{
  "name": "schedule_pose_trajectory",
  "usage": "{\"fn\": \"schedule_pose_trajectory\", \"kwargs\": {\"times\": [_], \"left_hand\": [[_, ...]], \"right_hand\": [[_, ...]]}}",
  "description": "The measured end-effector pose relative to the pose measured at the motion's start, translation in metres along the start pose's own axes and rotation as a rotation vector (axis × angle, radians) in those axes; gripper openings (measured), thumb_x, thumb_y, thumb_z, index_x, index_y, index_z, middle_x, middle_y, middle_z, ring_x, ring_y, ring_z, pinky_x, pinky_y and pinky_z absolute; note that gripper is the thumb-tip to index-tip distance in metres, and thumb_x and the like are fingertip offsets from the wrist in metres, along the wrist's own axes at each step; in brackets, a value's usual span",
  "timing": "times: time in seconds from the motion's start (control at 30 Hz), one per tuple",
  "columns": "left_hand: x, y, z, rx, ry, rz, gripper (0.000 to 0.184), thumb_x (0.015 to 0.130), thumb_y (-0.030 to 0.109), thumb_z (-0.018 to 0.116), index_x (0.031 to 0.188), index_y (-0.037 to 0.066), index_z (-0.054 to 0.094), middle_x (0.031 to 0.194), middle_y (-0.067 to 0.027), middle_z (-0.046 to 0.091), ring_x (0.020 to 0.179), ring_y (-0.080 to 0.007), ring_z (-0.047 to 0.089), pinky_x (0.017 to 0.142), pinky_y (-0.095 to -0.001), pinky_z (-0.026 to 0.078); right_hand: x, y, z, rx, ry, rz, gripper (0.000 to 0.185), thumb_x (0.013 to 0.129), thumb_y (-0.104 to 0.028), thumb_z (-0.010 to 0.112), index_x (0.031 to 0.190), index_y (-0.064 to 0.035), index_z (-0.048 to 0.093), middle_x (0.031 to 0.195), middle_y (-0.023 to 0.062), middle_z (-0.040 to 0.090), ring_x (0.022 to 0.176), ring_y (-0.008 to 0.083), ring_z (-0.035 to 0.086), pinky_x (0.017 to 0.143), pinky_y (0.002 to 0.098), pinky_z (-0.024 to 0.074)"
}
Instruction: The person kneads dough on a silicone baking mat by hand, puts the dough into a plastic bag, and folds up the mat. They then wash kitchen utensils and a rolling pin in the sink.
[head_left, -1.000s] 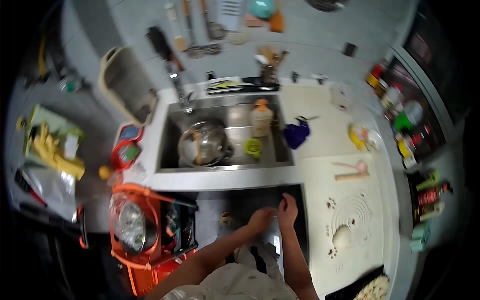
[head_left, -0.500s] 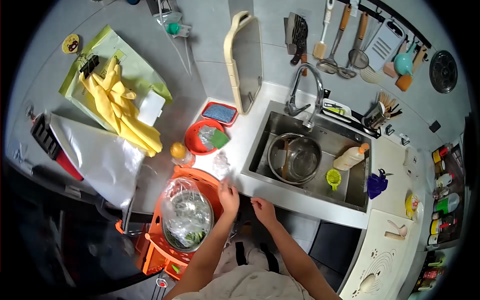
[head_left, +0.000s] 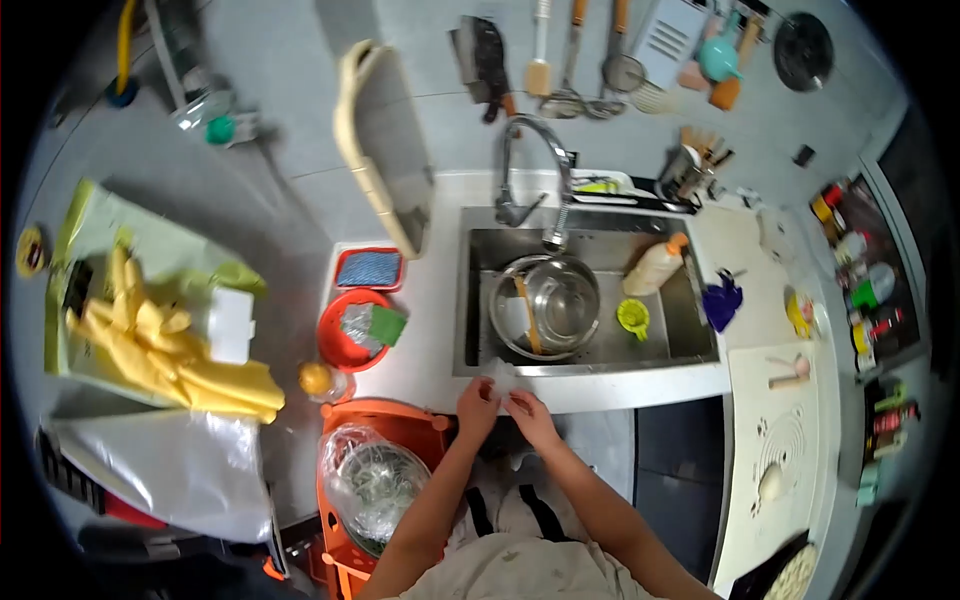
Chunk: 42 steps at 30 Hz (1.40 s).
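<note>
Workpiece: 1 piece of translucent plastic film (head_left: 501,374), whitish and crumpled. Location: between the 2 hands, at the front edge of the bench (head_left: 640,388), near the left part of the sink (head_left: 716,352). In the view its upper part overlaps the near rim of the sink; contact with the rim cannot be confirmed.

Finger state: the left hand (head_left: 479,407) has its fingers bent in and closed on the left side of the film. The right hand (head_left: 530,416) pinches the right side between its fingertips. The 2 hands are close together, slightly apart. The exact contact of each fingertip is too small to tell.

Handling properties (judged): very light, limp, without stiffness of its own. The surface is probably slick, more so if wet; layers may cling together. Thin film can tear under a sharp pull. Whether it is a bag or a single sheet cannot be determined.

Grip points: take hold at 2 opposed edges, thumb against index finger, with light pressure. Roll the fingertips against each other to separate layers; avoid nails. Keep loose folds clear of the metal bowl (head_left: 566,300) in the sink and of the orange basket (head_left: 397,411) at lower left, where an edge could snag.
</note>
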<state>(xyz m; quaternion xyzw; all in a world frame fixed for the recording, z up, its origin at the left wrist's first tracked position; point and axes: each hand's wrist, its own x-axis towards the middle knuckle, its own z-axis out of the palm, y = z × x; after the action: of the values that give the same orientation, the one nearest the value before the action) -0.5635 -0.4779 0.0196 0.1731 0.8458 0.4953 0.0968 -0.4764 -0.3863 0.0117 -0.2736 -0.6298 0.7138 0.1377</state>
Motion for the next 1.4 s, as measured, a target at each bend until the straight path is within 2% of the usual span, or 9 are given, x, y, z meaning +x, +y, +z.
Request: {"fn": "schedule_pose_trajectory", "kwargs": {"times": [0.2, 0.37, 0.63, 0.9, 1.0, 1.03, 1.13, 1.2, 1.4], "left_hand": [[-0.034, 0.034, 0.074, -0.658, -0.465, -0.203, 0.021, 0.072, 0.002, 0.067, 0.086, 0.006, 0.052, 0.082, -0.0017, 0.056, 0.077, -0.0069, 0.05, 0.068, -0.0221, 0.043], [-0.053, 0.072, 0.13, -1.434, -0.826, -0.64, 0.008, 0.084, 0.005, 0.054, 0.089, 0.009, 0.057, 0.099, -0.0082, 0.06, 0.096, -0.0221, 0.057, 0.087, -0.0364, 0.045], [-0.159, 0.162, 0.259, -0.99, -1.352, -0.633, 0.014, 0.085, 0.006, 0.055, 0.099, 0.007, 0.055, 0.099, -0.005, 0.057, 0.094, -0.0172, 0.055, 0.083, -0.0327, 0.045], [-0.279, 0.2, 0.371, -1.111, -1.427, -0.892, 0.013, 0.085, 0.01, 0.054, 0.095, 0.013, 0.061, 0.093, -0.0047, 0.058, 0.085, -0.0189, 0.056, 0.076, -0.0292, 0.046], [-0.307, 0.231, 0.399, -1.145, -1.603, -1.001, 0.014, 0.087, 0.013, 0.051, 0.095, 0.016, 0.062, 0.09, -0.0036, 0.058, 0.074, -0.0138, 0.053, 0.066, -0.025, 0.045], [-0.307, 0.226, 0.417, -1.229, -1.725, -1.051, 0.014, 0.089, 0.014, 0.049, 0.095, 0.017, 0.062, 0.089, -0.0033, 0.058, 0.071, -0.0118, 0.051, 0.064, -0.0238, 0.043], [-0.304, 0.256, 0.447, -1.369, -1.927, -1.054, 0.013, 0.09, 0.016, 0.048, 0.093, 0.013, 0.061, 0.078, 0.0031, 0.055, 0.064, -0.01, 0.049, 0.055, -0.0214, 0.038], [-0.303, 0.288, 0.456, -0.894, -1.491, -1.204, 0.018, 0.087, 0.011, 0.049, 0.101, 0.006, 0.059, 0.088, 0.0026, 0.058, 0.067, -0.0089, 0.05, 0.054, -0.0194, 0.037], [-0.306, 0.331, 0.502, -0.447, -2.136, -0.373, 0.042, 0.075, -0.003, 0.047, 0.118, -0.002, 0.051, 0.105, -0.0019, 0.06, 0.068, -0.0053, 0.048, 0.055, -0.0167, 0.037]], "right_hand": [[-0.019, 0.004, -0.088, 0.49, 0.273, 0.374, 0.01, 0.085, -0.007, 0.054, 0.091, -0.0018, 0.059, 0.084, 0.0058, 0.062, 0.078, 0.0137, 0.06, 0.067, 0.0237, 0.0493], [-0.069, -0.008, -0.164, 0.881, 0.449, 0.261, 0.014, 0.086, -0.011, 0.053, 0.096, -0.0028, 0.057, 0.089, 0.0067, 0.06, 0.077, 0.0156, 0.061, 0.068, 0.025, 0.051], [-0.192, -0.004, -0.316, 0.99, 0.401, 0.225, 0.022, 0.089, -0.02, 0.049, 0.106, -0.0066, 0.054, 0.099, 0.0076, 0.06, 0.087, 0.0169, 0.06, 0.074, 0.0293, 0.0505], [-0.318, 0.031, -0.437, 1.418, 0.74, -0.121, 0.031, 0.09, -0.02, 0.036, 0.104, -0.0003, 0.055, 0.099, 0.0116, 0.062, 0.089, 0.0213, 0.06, 0.076, 0.033, 0.0513], [-0.356, 0.088, -0.469, 1.655, 0.342, -0.245, 0.031, 0.09, -0.021, 0.037, 0.105, 0.0, 0.055, 0.093, 0.0093, 0.062, 0.081, 0.0193, 0.061, 0.078, 0.0337, 0.0505], [-0.361, 0.013, -0.462, 1.502, 0.862, 0.018, 0.035, 0.091, -0.027, 0.039, 0.106, -0.0007, 0.054, 0.08, 0.0043, 0.062, 0.058, 0.0132, 0.057, 0.067, 0.0309, 0.0516], [-0.408, 0.045, -0.489, 1.608, 0.21, -0.523, 0.036, 0.09, -0.035, 0.041, 0.105, -0.0063, 0.057, 0.076, 0.0013, 0.063, 0.054, 0.0105, 0.053, 0.057, 0.0275, 0.0499], [-0.422, 0.035, -0.498, 1.465, 0.586, -0.352, 0.032, 0.089, -0.034, 0.047, 0.107, -0.0091, 0.055, 0.064, -0.0034, 0.056, 0.046, 0.0078, 0.043, 0.05, 0.0228, 0.0435], [-0.379, -0.004, -0.536, 0.621, 1.246, 0.22, 0.033, 0.082, -0.031, 0.059, 0.105, -0.0075, 0.053, 0.09, 0.0019, 0.056, 0.068, 0.0076, 0.05, 0.06, 0.0238, 0.0453]]}}
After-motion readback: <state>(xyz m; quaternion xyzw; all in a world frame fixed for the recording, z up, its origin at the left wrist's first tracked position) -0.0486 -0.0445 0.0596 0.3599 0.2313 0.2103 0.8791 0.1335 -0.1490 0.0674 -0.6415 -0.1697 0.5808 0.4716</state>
